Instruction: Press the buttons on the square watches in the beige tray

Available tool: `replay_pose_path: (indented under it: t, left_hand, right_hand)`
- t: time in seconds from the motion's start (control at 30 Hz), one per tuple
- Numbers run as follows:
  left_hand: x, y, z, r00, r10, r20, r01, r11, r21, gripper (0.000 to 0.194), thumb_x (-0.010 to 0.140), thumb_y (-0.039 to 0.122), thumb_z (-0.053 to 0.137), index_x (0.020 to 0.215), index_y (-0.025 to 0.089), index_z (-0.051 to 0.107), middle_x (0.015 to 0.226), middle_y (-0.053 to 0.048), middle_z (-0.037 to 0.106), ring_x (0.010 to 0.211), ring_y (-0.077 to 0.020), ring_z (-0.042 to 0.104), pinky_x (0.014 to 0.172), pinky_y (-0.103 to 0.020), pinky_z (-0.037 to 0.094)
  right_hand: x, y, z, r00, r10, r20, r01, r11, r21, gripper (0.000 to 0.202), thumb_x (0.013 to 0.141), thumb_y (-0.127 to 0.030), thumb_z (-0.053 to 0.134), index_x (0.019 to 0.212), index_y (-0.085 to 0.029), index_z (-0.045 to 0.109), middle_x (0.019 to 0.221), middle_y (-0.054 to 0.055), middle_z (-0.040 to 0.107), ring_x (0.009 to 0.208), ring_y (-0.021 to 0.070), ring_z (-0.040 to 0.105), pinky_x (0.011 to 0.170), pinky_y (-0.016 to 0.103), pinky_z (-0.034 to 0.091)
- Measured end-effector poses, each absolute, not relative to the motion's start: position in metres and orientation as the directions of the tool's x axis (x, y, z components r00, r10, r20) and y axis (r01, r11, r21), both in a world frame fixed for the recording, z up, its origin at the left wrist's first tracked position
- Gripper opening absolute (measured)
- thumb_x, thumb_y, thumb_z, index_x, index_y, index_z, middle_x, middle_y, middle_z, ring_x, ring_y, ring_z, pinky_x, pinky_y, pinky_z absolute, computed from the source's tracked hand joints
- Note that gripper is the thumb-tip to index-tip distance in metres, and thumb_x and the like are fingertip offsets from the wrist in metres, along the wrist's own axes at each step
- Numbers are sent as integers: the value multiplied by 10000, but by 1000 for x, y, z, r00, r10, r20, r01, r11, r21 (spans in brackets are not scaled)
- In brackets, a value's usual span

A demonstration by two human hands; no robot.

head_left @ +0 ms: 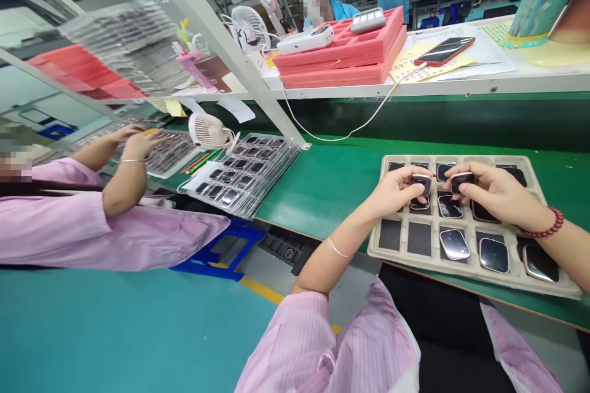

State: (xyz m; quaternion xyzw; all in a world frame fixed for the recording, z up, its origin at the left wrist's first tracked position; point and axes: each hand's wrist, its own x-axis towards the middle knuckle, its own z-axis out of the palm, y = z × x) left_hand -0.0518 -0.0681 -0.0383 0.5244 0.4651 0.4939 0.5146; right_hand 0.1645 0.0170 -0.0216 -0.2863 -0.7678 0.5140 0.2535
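Observation:
My left hand [397,191] pinches a small square smartwatch body [420,182] between thumb and fingers, its dark glass face up. Close beside it, my right hand [500,190] grips a second smartwatch body [461,181] in the same way. Both are held over a beige moulded tray [374,245] with rows of pockets. Several watch bodies lie in the pockets, among them a glossy one set askew [455,244] and one at the front right [540,263]. Two front-left pockets show only dark pads. My hands hide part of the back rows.
To the left stands a stack of clear trays [271,181] holding watch parts, with a small white fan [209,130] behind it. A co-worker's hands [138,142] work farther left. The shelf above carries red foam trays [341,67], a phone [446,51] and a dangling white cable [350,135].

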Motion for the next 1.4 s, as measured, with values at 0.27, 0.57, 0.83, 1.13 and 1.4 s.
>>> replay_pose_path:
  t: [0.27,0.57,0.83,1.13,1.4]
  left_hand:
    - [-52,-68,-40,89,995,48,-29,-46,999,378,796,315,699,1124,135,648,967,-117,733,685,-150,691,492,-182,421]
    - [-53,-67,-45,144,986,85,-70,-76,995,421,821,246,648,1232,159,619,1127,-136,702,839,-194,722,558,-198,478]
    - [-54,-69,-44,122,991,60,-54,-53,997,587,721,164,617,1304,156,550,1136,-130,704,839,-176,709,573,-191,482]
    - [-57,-62,-43,88,996,21,-167,-6,986,705,589,91,626,1278,196,515,1019,-66,701,746,-125,645,560,-192,397]
    - [-35,-129,17,510,859,50,-490,242,837,636,473,86,783,1066,212,589,877,-44,671,579,-122,606,469,-213,434]
  right_hand:
    - [167,18,-22,-731,680,55,212,302,-929,244,888,-367,641,1100,-249,671,1042,81,719,813,224,700,698,345,614]
    - [173,25,-31,-733,675,78,252,377,-891,283,868,-347,668,1137,-267,630,1052,88,712,885,247,694,751,351,588]
    - [168,26,-32,-760,632,152,192,441,-877,331,827,-309,674,1146,-235,628,1089,83,702,1001,277,688,847,400,580]
    - [166,33,-38,-781,616,106,114,307,-945,440,801,-289,699,1223,-226,594,1211,109,688,1062,294,681,918,456,569]
    - [169,30,-28,-764,645,28,149,218,-965,452,824,-346,729,1248,-240,618,1222,129,701,1008,260,704,689,288,596]
